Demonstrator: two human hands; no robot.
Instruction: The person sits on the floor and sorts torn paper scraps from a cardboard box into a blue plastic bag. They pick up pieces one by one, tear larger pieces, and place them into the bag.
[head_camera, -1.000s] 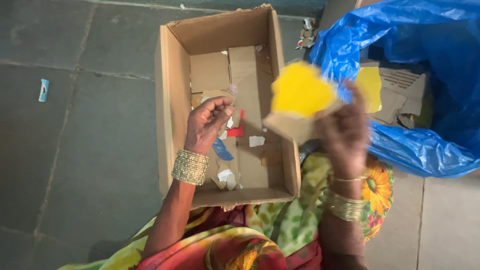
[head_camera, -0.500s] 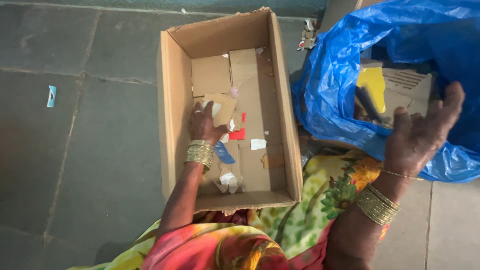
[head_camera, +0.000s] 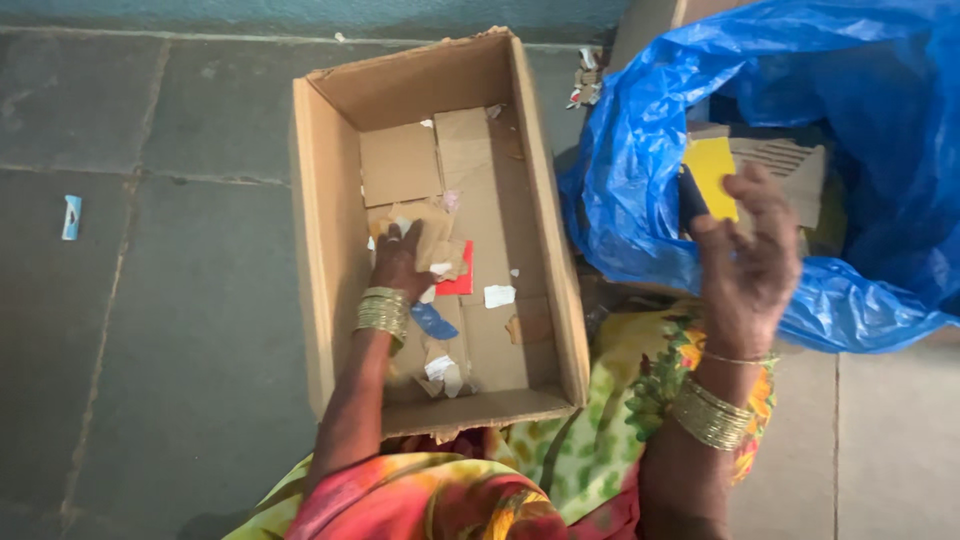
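Down inside the box (head_camera: 325, 230), the left hand (head_camera: 398, 262) lies palm-down on the floor of it, fingers bent over a torn cardboard scrap (head_camera: 428, 228) at about the middle. Whether it grips the scrap or only presses on it cannot be told. Just at 3 o'clock from that hand sits a red piece (head_camera: 462, 282), touching the scrap's lower edge; a white bit (head_camera: 498, 295) lies a little further out at 3 o'clock. At 5 o'clock from the hand is a blue sliver (head_camera: 433, 321), beside the wrist's bangles (head_camera: 383, 309). More white and brown shreds (head_camera: 440, 368) lie at 6 o'clock, near the box's near wall. Flat brown panels (head_camera: 400, 163) cover the box floor at 12 o'clock.

Off to 3 o'clock of the box, the right hand (head_camera: 748, 268) hangs in the air over the mouth of a blue bag (head_camera: 640, 150), fingers loosely spread and holding nothing. A yellow card (head_camera: 710, 175) rests inside the bag at 11 o'clock from this hand, near the fingertips, among corrugated sheets (head_camera: 780, 158). Far out at 9 o'clock, a small wrapper (head_camera: 71, 216) lies on the stone floor (head_camera: 180, 330).
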